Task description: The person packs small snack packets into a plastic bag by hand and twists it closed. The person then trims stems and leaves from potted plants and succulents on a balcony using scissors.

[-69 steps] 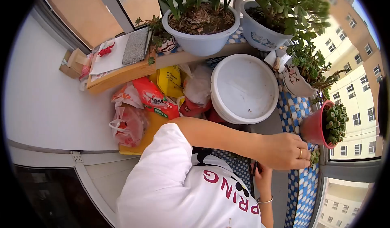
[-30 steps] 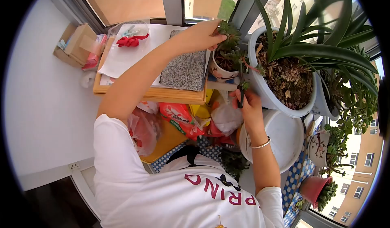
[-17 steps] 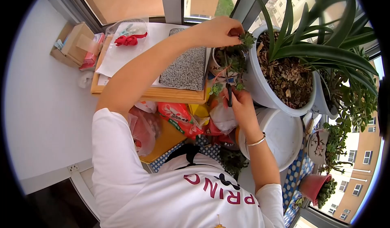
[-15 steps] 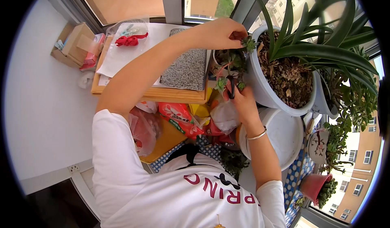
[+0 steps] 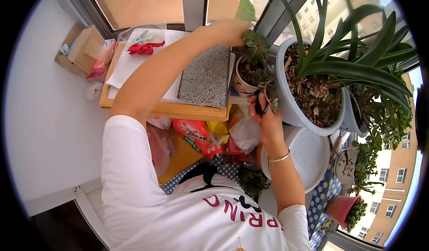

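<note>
My left hand (image 5: 233, 32) reaches over the grey mat to a potted succulent. Its fingers are curled against the green rosette (image 5: 255, 45), the tips mostly hidden. Below it stands the small white pot (image 5: 245, 86) that the succulent grows in. My right hand (image 5: 269, 122) is closed around the black handles of scissors (image 5: 260, 104), just in front of this pot. A pale strip that looks like the blades points left from them. A pinkish trailing stem with a small rosette (image 5: 274, 104) hangs down beside my right fingers.
A large pale pot (image 5: 282, 79) with a long-leaved plant stands right of the succulent. A wooden board (image 5: 170, 110) carries the grey mat (image 5: 203, 79) and a red ribbon (image 5: 145, 48). Plastic bags (image 5: 196, 137) lie below. More pots (image 5: 342, 208) line the window.
My left hand has moved left, and the succulent's rosettes now show beside it. My right hand has shifted slightly down and right with the scissors, uncovering more of the small pot.
</note>
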Demonstrator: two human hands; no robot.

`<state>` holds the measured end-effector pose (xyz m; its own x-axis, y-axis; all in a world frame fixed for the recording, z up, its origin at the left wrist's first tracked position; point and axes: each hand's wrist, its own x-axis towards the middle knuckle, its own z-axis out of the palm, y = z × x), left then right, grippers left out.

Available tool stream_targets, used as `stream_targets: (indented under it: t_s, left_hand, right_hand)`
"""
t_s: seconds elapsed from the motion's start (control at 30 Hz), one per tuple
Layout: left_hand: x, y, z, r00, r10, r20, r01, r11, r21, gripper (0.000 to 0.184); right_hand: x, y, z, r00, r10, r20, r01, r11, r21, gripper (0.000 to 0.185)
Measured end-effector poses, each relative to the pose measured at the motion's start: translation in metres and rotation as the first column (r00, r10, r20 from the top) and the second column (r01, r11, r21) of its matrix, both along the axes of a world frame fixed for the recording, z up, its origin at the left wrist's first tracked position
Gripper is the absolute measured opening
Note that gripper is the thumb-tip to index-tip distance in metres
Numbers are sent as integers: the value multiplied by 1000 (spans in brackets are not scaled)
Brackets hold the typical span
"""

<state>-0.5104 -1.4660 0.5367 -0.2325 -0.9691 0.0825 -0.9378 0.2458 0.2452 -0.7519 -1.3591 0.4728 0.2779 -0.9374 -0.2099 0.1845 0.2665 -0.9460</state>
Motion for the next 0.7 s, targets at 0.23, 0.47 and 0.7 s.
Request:
stream_targets:
  t_s: [0.23,0.47,0.7]
  left_hand:
    - [0,-44,-28,944,-179,-277,256,927,274,33]
    - [2,-64,-30,904,-331,-270,420,804,421,28]
    - [5,-66,-34,902,-158,-401,374,748,548,30]
  right_hand:
    - [-10,-2,-1,992,129,13,-129,992,1,35]
    - [-16,-2,-4,978,206,36,-207,978,36,24]
    - [-12,1,-1,975,218,34,-220,973,67,27]
